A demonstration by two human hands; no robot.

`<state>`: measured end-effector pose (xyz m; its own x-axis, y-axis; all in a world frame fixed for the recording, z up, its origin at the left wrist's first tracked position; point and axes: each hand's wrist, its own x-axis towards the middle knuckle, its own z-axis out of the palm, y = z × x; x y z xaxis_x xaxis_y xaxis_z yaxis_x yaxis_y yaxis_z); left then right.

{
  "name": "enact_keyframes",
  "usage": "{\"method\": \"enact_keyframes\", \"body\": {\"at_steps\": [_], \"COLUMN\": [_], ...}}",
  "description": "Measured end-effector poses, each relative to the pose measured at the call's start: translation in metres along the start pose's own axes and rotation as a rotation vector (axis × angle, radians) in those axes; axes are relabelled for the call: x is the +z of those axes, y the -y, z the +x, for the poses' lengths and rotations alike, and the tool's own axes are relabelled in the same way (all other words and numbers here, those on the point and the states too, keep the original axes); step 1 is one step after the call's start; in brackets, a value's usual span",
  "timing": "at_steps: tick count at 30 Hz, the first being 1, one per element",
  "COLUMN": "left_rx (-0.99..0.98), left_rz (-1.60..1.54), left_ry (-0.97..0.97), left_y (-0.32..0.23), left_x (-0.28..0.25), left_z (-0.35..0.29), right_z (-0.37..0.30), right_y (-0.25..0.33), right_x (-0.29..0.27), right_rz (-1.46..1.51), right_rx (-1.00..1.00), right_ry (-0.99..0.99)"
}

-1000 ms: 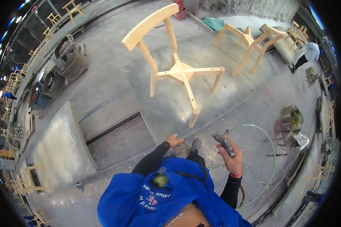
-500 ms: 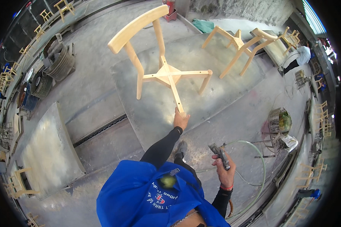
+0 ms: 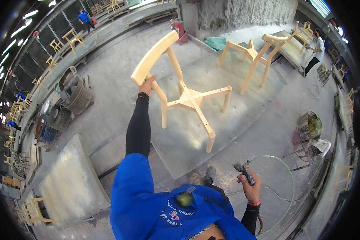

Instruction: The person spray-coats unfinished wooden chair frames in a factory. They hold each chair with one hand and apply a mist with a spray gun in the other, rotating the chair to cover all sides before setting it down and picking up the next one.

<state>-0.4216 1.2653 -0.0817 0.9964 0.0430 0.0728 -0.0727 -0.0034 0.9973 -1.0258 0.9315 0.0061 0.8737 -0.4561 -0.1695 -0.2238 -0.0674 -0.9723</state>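
Observation:
A pale wooden chair frame [image 3: 192,98] without a seat stands on a large grey board [image 3: 174,154] before me; its curved backrest is at the upper left and its seat rails form a cross. My left hand [image 3: 147,85] is closed round the back post just below the backrest, with the fingers partly hidden behind the wood. Low on the right, my right hand [image 3: 252,189] holds a dark metal spray gun [image 3: 244,173], pointing up and left, apart from the chair. A pale green hose [image 3: 293,180] loops out beside the gun.
A second chair frame [image 3: 264,60] stands farther back on the same board. Another board [image 3: 70,176] lies at left, near grimy tubs [image 3: 77,98]. A round basket-like container [image 3: 310,126] stands at right. A red extinguisher [image 3: 179,29] and a person [image 3: 318,52] are beyond.
My left hand has left the end of the near seat rail and now grips the back post below the backrest. The spray gun stays in my right hand. The view has shifted.

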Motion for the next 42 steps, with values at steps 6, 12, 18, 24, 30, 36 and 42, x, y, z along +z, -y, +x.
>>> {"method": "enact_keyframes", "body": {"at_steps": [6,12,18,24,30,36,42], "left_rx": [0.295,0.507,0.538,0.176,0.099,0.115,0.091], "left_rz": [0.394,0.354,0.621,0.230,0.056,-0.002,0.032], "left_ry": [0.161,-0.017,-0.233,-0.242,-0.209,-0.160,-0.131], "left_y": [-0.039,-0.060,-0.074,-0.088,-0.084,-0.078,-0.081], "left_x": [-0.021,0.035,0.081,0.066,0.077,0.081,0.079], "left_z": [-0.115,-0.275,-0.159,-0.016,0.010,0.022,0.023], "right_z": [0.003,0.016,0.018,0.014,0.009,0.011,0.014], "right_y": [-0.008,-0.007,0.001,0.009,0.026,0.028,0.023], "right_x": [0.003,0.006,0.009,0.016,0.011,0.017,0.019], "right_rz": [-0.007,0.066,0.047,0.076,0.022,0.107,0.096], "right_rx": [0.027,0.102,-0.088,-0.138,-0.186,-0.168,-0.198], "right_ry": [-0.023,-0.067,-0.147,-0.232,-0.147,-0.141,-0.270]}}
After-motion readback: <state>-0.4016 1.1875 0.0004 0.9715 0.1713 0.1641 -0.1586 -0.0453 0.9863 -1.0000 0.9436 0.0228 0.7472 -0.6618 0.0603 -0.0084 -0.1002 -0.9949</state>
